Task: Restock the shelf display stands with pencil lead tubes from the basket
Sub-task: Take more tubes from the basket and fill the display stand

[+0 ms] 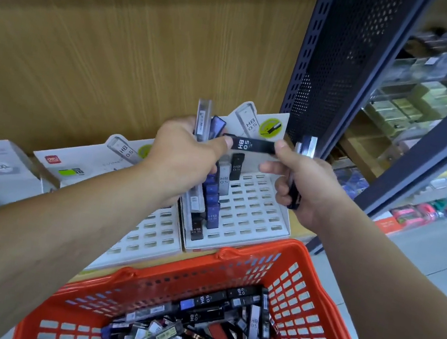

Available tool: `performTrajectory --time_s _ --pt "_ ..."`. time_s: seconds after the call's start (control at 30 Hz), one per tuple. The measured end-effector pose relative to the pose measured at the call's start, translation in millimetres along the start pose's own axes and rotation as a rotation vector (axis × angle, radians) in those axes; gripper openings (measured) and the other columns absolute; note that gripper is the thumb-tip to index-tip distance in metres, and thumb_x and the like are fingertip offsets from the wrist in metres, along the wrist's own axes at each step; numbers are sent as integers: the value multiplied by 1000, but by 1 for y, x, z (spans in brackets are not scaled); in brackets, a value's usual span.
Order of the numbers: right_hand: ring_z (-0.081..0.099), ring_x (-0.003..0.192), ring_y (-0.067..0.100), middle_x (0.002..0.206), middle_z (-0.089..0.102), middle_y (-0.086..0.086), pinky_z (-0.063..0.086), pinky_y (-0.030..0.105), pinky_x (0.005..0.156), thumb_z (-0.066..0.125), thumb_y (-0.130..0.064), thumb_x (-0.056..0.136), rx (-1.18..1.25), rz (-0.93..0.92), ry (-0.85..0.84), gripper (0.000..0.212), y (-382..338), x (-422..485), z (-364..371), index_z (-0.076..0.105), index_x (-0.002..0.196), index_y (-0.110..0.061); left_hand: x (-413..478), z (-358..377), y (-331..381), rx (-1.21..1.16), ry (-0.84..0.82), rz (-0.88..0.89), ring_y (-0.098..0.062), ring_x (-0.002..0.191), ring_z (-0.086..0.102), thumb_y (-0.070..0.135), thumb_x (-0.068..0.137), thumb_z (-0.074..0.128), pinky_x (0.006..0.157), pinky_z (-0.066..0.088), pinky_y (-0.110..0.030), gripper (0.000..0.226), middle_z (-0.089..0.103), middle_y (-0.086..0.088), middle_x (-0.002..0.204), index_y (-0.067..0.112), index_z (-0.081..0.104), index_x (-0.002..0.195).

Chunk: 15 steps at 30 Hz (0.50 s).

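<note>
Black rectangular plastic pencil lead tube [252, 145] at frame centre, pinched end-to-end between left hand [185, 160] and right hand [304, 185]; both grips also clutch spare tubes [203, 120]; overloaded fingers could drop one mid-handover, missing white slotted display stand [253, 212]

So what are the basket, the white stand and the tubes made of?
The basket looks like moulded plastic: glossy red, slotted lattice walls. The stand is matte white, punched with slot rows; card or thin plastic, I cannot tell which. The tubes are likely hard plastic, some clear, some black or blue, with printed labels.
</note>
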State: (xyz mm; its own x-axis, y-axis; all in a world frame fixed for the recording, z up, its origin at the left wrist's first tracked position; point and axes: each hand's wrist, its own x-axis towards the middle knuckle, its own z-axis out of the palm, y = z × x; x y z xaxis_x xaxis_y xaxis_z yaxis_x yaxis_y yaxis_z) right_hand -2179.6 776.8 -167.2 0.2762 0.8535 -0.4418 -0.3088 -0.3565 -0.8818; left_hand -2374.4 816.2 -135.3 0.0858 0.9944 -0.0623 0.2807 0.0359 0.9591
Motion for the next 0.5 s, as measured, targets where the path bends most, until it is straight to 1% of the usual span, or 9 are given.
performTrajectory --time_s 0.03,0.07,0.1,0.17,0.23,0.27,0.33,0.4,0.5 --pt "40 49 15 85 74 5 31 25 45 68 -47 97 43 45 -16 40 1 -1 -4 67 114 -11 1 -1 3 69 7 63 -9 48 52 22 93 75 46 42 -19 9 58 9 54 18 70 88" --pt "40 49 15 79 67 4 30 26 46 64 -52 97 110 92 -36 42 3 -2 -8 67 110 -11 3 -3 5 178 0 139 -10 50 52 23 93 74 46 42 -20 9 60 6 58 17 70 88" --pt "41 50 16 75 62 4 31 26 48 61 -51 97 185 128 -57 42 4 -3 -12 66 107 -11 5 -6 7 299 -19 213 -10 52 50 24 94 72 49 43 -24 10 61 1 63 15 70 89" --pt "43 51 19 72 56 7 33 28 51 56 -45 98 291 161 -101 36 7 -5 -21 64 103 -11 8 -6 6 466 -56 306 -8 53 45 23 94 71 51 39 -22 15 61 -6 68 10 67 86" --pt "44 54 21 73 54 8 37 29 54 53 -40 100 321 164 -144 31 10 -7 -27 63 100 -11 8 -3 2 512 -72 320 -8 52 43 23 93 71 52 38 -22 18 57 -1 63 14 65 79" --pt "45 56 22 73 53 8 39 31 55 52 -37 101 323 159 -165 29 11 -8 -30 63 100 -11 8 0 -1 532 -69 329 -9 52 43 23 93 72 54 38 -25 21 56 0 62 16 63 76" --pt "47 60 22 75 54 8 43 33 58 49 -30 103 318 143 -191 26 14 -9 -33 65 108 -9 10 5 -7 577 -65 338 -11 54 44 23 92 72 55 39 -30 26 55 1 61 19 59 71" --pt "50 62 22 77 56 8 47 36 60 46 -22 106 315 129 -197 26 15 -10 -36 62 119 -8 14 7 -9 611 -68 335 -10 53 43 24 92 73 54 37 -30 26 52 3 59 18 59 71" --pt "57 65 22 79 60 8 54 39 66 40 -21 110 324 130 -193 29 17 -9 -40 61 124 -6 17 11 -7 668 -61 352 -10 54 46 26 91 74 52 35 -29 22 51 4 59 15 62 76"
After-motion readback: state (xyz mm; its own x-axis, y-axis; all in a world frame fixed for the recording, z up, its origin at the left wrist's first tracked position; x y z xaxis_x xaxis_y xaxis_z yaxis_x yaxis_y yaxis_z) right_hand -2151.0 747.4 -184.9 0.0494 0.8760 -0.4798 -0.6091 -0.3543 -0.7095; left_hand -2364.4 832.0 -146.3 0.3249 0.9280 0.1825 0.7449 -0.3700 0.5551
